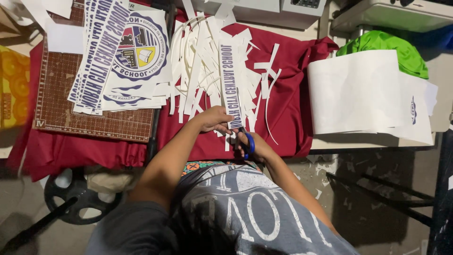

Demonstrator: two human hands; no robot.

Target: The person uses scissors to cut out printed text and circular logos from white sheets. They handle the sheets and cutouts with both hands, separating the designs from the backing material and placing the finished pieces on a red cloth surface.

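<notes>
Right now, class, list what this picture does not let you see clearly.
Head view:
- Scissors: blades hidden behind the printed strip; only the blue handle shows in the right hand.
- Left hand: fingertips tucked under the strip.
- Cutting mat: mostly covered by printed sheets.
- Grey machine: cut off by the top edge.

A cloth (292,94) covers the bench (339,141). On it, at left, lies a cutting mat (61,104), with a stack of printed sheets (127,56) on the mat's right part. Right of the stack lies a heap of paper strips (207,61). Near the bench's front edge, the left hand (214,119) holds a printed strip (230,80); the right hand (250,144), just beside it, holds scissors (247,137), apparently at the strip's lower end. Further right lies a pile of sheets (358,94), a bundle of fabric (387,47) behind it.
</notes>
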